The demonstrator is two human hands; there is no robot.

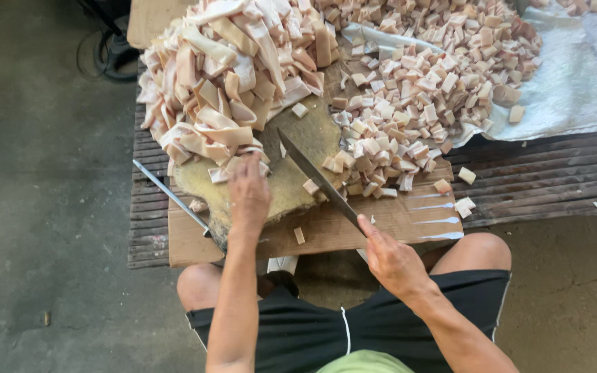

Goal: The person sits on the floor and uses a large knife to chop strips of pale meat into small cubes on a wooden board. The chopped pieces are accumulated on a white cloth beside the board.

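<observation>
My right hand (390, 257) grips the handle of a long knife (312, 173), whose blade lies slanted across a worn round chopping block (291, 186). My left hand (249, 193) reaches forward onto the block, fingers touching the near edge of a big heap of pale pink meat strips (229, 76). To the right of the blade lies a heap of small cut cubes (416, 90), spreading from the block onto a sheet.
A thin metal rod (171, 197) lies left of the block. Cardboard (409, 217) sits under the block on a dark slatted platform (540, 179). A grey plastic sheet (575, 83) covers the far right. Stray cubes (466, 175) lie on the slats. Concrete floor (43, 207) surrounds it.
</observation>
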